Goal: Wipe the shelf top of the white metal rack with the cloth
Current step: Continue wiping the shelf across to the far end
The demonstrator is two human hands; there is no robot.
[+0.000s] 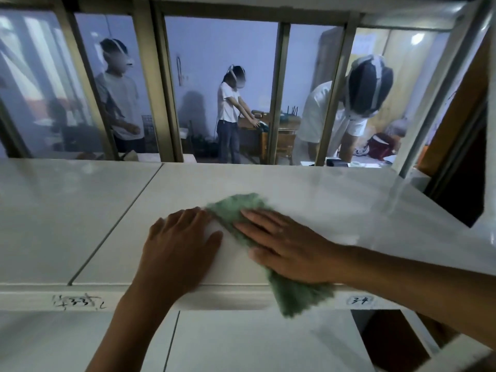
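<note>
Right hand (284, 245) presses flat, fingers spread, on the fuzzy green cloth (292, 294) beneath it, while the left hand (177, 248) rests open just beside on the white metal shelf top (308, 189).

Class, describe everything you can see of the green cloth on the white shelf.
The green cloth looks fuzzy and soft, like microfibre, and is slightly blurred. It lies flattened on the shelf top, running from mid-shelf to the front edge, where its lower end hangs over the lip. The right hand lies flat on its middle, fingers spread. The left hand lies on the shelf beside it, fingertips near the cloth's upper left edge.
</note>
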